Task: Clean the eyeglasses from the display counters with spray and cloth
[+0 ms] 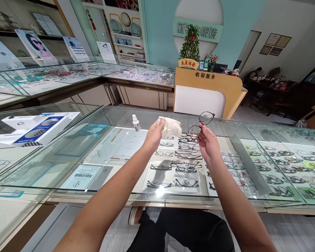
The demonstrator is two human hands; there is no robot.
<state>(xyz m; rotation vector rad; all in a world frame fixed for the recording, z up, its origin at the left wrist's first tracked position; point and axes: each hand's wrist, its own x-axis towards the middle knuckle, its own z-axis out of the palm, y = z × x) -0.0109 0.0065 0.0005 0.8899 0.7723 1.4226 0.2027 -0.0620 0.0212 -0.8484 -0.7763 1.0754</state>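
In the head view I see the left hand (154, 134) pinching a pale cloth (172, 127), the right hand (208, 141) gripping eyeglasses (193, 132). Both are picked up, above the worktop (120, 120) but apart; how much is done or left I cannot tell. A bottle (136, 123) stands left of the left hand.

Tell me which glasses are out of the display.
The glasses in the right hand: they are held up above the counter, while the other pairs below lie inside it under glass.
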